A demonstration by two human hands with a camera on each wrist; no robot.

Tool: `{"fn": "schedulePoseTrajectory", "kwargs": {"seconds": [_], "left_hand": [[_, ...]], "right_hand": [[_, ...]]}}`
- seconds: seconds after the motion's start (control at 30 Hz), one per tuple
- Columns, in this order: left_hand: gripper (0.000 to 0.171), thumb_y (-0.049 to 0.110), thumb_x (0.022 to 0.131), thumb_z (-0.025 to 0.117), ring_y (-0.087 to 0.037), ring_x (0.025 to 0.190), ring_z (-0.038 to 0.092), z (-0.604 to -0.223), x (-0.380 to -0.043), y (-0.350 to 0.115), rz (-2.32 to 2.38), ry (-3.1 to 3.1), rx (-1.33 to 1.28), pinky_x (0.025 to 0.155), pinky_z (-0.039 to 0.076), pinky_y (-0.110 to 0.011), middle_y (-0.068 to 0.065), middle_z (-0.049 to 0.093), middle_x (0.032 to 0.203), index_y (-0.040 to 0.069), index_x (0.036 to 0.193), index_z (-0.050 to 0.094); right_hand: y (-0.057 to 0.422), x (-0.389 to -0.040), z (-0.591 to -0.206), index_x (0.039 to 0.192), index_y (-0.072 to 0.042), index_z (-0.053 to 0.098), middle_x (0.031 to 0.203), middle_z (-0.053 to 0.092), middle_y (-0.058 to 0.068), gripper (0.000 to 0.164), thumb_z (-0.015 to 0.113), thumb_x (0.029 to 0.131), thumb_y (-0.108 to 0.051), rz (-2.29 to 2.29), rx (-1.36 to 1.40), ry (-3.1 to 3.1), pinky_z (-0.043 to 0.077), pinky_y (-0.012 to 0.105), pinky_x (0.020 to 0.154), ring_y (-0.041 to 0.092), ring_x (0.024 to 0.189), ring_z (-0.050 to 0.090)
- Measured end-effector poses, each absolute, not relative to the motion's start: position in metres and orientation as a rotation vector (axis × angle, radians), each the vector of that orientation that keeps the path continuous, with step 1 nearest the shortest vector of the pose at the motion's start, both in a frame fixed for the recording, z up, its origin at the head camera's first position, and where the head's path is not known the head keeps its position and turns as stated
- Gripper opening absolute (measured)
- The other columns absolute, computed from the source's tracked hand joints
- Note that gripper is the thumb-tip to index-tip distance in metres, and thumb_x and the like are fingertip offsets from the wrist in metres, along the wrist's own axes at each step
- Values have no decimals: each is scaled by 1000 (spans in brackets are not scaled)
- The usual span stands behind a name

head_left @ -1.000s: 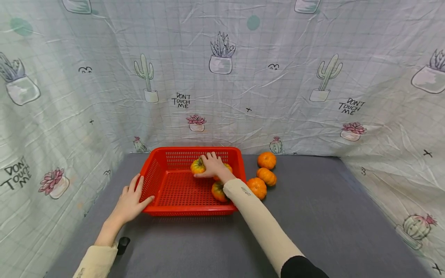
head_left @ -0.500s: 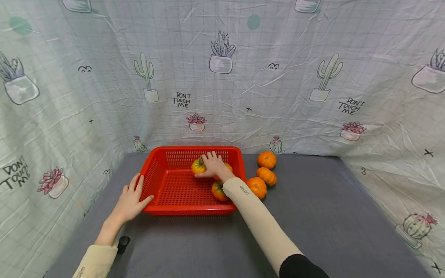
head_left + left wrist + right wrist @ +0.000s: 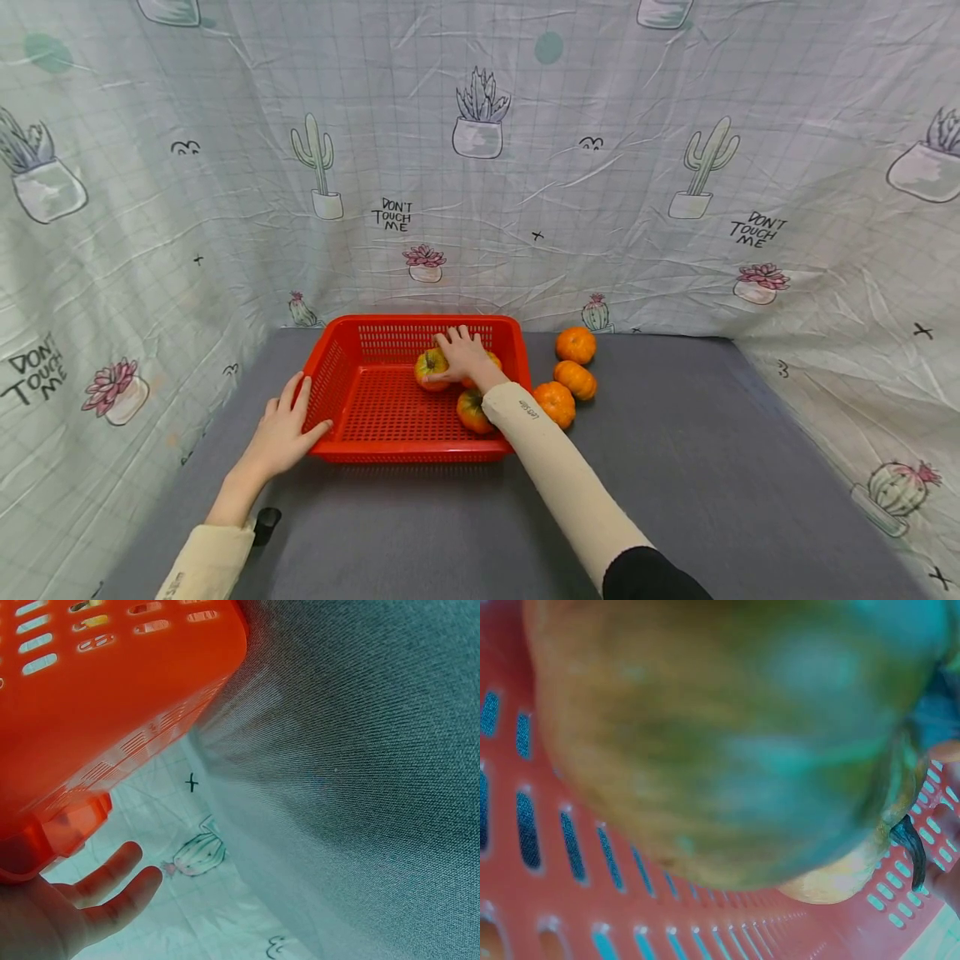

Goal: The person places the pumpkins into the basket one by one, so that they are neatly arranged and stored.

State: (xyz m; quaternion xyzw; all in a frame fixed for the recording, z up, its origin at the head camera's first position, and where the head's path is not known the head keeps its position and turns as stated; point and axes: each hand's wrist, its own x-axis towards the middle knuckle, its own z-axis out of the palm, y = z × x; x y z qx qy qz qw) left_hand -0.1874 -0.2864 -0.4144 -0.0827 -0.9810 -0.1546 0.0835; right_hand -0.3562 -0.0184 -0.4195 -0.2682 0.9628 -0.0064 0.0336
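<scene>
A red plastic basket [image 3: 408,448] sits on the grey tabletop. My left hand [image 3: 277,433] rests at its left rim, thumb on the near corner. In the left wrist view two fingers [image 3: 124,900] extend loosely past the basket's orange-looking rim. Inside the basket, my right hand [image 3: 467,357] holds a yellow-green small pumpkin [image 3: 429,367], thumb across its near side. Another small pumpkin [image 3: 472,412] lies below the right wrist; one more is mostly hidden behind the hand. The right wrist view is filled by a blurred pumpkin [image 3: 727,742], with a stemmed one [image 3: 832,879] beyond.
Three orange small pumpkins stand in a row just right of the basket: a far one [image 3: 576,345], a middle one [image 3: 575,380] and a near one [image 3: 554,404]. A patterned cloth [image 3: 600,192] hangs behind and at both sides. A dark object [image 3: 266,527] shows beside the left wrist.
The held pumpkin has shifted slightly right and lower in the basket, turning so that its stem shows less. My right hand has moved slightly right; my left hand stays at the rim.
</scene>
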Motion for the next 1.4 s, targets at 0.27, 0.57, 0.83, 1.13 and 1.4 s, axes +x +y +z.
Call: {"fn": "schedulePoseTrajectory", "kwargs": {"seconds": [0.27, 0.57, 0.83, 1.13, 1.4], "left_hand": [[78, 33, 84, 54, -46, 105, 33, -414, -187, -286, -460, -2928, -247, 83, 33, -59, -27, 13, 142, -11, 138, 17], [79, 34, 85, 53, -47, 106, 32, -414, -187, -287, -447, -2935, -242, 84, 33, -60, -27, 13, 142, -10, 138, 16], [79, 34, 84, 53, -46, 105, 32, -414, -186, -286, -443, -2936, -237, 82, 34, -59, -27, 13, 142, -11, 138, 17], [78, 35, 85, 52, -47, 106, 32, -414, -185, -284, -449, -2933, -237, 83, 33, -60, -27, 13, 142, -11, 138, 17], [78, 34, 85, 53, -47, 106, 31, -413, -185, -283, -462, -2936, -237, 83, 32, -60, -27, 13, 142, -10, 138, 16]], "right_hand": [[-16, -357, -420, 138, -22, 31, 141, 29, 7, 81, 50, 73, -68, 20, -838, 2949, 27, 52, 102, 28, 130, 24], [-17, -354, -418, 136, -18, 35, 143, 27, 9, 81, 51, 74, -66, 32, -813, 2939, 26, 51, 103, 28, 132, 21], [-21, -349, -407, 133, -17, 42, 137, 34, 9, 72, 53, 77, -61, 16, -837, 2919, 26, 49, 103, 26, 127, 25], [-20, -336, -372, 124, -16, 49, 131, 39, 8, 55, 49, 84, -53, 148, -880, 2948, 30, 48, 98, 27, 125, 26], [-11, -322, -348, 115, -16, 53, 129, 40, 7, 47, 49, 84, -52, 242, -989, 2988, 30, 48, 99, 26, 123, 28]]}}
